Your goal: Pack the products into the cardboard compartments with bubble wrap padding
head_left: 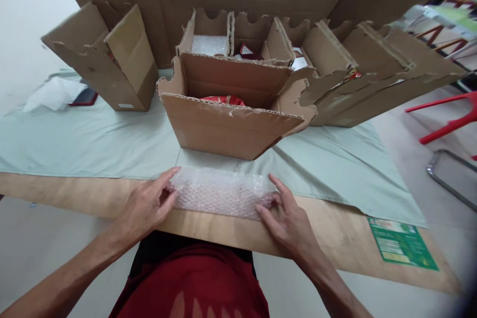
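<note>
A folded piece of clear bubble wrap (221,192) lies on the wooden table's front edge (335,233). My left hand (147,206) pinches its left end with curled fingers. My right hand (286,218) grips its right end, thumb and fingers closed on the wrap. Just behind the wrap stands an open cardboard box (227,126) with something red (223,100) inside.
A pale green sheet (93,139) covers the table's back part. More open cardboard boxes (108,59) stand at the left and along the back (372,74). A green leaflet (400,243) lies at the right. Red chair legs (447,119) show at far right.
</note>
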`<action>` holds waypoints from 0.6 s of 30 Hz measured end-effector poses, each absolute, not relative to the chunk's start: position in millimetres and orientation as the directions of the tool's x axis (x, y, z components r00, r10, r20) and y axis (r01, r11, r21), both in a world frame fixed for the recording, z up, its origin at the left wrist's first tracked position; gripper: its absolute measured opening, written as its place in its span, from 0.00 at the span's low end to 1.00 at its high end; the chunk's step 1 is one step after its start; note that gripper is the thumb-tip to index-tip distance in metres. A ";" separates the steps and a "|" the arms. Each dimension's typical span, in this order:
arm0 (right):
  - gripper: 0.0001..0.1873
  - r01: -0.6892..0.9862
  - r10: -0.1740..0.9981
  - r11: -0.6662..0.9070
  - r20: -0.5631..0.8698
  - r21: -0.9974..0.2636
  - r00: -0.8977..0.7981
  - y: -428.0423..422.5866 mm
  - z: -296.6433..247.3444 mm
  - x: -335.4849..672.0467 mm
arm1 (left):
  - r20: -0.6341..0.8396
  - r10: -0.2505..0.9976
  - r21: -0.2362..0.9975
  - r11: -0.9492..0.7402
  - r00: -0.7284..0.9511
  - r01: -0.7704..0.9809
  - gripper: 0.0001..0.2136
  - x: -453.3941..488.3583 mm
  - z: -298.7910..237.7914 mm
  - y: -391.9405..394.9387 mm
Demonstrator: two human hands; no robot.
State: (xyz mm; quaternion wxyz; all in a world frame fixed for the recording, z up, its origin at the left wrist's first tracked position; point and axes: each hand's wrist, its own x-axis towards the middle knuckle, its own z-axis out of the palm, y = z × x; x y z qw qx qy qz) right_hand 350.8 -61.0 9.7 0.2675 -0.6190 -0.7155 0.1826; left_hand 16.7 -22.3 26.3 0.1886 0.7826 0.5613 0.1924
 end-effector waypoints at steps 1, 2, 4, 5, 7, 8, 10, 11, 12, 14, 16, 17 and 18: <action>0.30 0.838 0.971 0.198 0.216 -0.508 -0.098 -57.6 6.1 351.7 | 0.101 0.947 0.469 -0.315 0.304 0.825 0.22 16.6 23.1 -19.1; 0.29 0.879 0.956 0.224 0.269 -0.421 -0.115 -54.9 2.9 353.4 | 0.108 0.945 0.425 -0.326 0.310 0.844 0.22 15.9 19.9 -16.6; 0.29 0.923 0.933 0.254 0.324 -0.289 -0.155 -51.5 -1.5 358.7 | 0.112 0.948 0.362 -0.318 0.298 0.876 0.25 13.6 14.9 -14.0; 0.29 0.932 0.929 0.256 0.332 -0.258 -0.163 -50.2 -2.6 361.9 | 0.110 0.955 0.345 -0.297 0.276 0.890 0.26 12.3 13.6 -13.4; 0.29 0.937 0.932 0.249 0.322 -0.245 -0.164 -46.7 -3.8 367.8 | 0.093 0.970 0.324 -0.243 0.225 0.914 0.24 10.7 13.0 -12.8; 0.28 0.938 0.937 0.244 0.309 -0.248 -0.162 -44.1 -4.4 369.7 | 0.079 0.974 0.315 -0.226 0.212 0.922 0.22 10.8 13.1 -12.3; 0.26 0.945 0.943 0.229 0.293 -0.235 -0.155 -36.9 -6.7 370.6 | 0.072 0.973 0.302 -0.230 0.219 0.925 0.17 13.8 12.4 -10.1; 0.24 0.949 0.943 0.226 0.293 -0.221 -0.156 -32.8 -8.4 369.3 | 0.079 0.970 0.301 -0.245 0.231 0.922 0.14 16.6 11.2 -8.5; 0.22 0.950 0.940 0.232 0.298 -0.208 -0.164 -28.8 -10.0 367.2 | 0.094 0.965 0.307 -0.263 0.246 0.915 0.12 20.0 9.5 -6.5; 0.15 0.939 0.925 0.273 0.324 -0.209 -0.197 -22.7 -12.0 361.7 | 0.142 0.952 0.334 -0.303 0.271 0.892 0.08 27.2 6.3 -2.4; 0.05 0.901 0.904 0.337 0.361 -0.274 -0.228 -21.0 -10.5 357.2 | 0.186 0.938 0.379 -0.344 0.294 0.859 0.07 32.6 6.1 0.9; 0.03 0.871 0.897 0.362 0.377 -0.332 -0.229 -21.9 -8.5 356.0 | 0.211 0.927 0.408 -0.370 0.309 0.835 0.07 33.9 7.9 1.9; 0.03 0.832 0.894 0.382 0.388 -0.403 -0.223 -23.7 -5.9 355.7 | 0.234 0.917 0.437 -0.395 0.322 0.808 0.06 34.2 10.7 2.4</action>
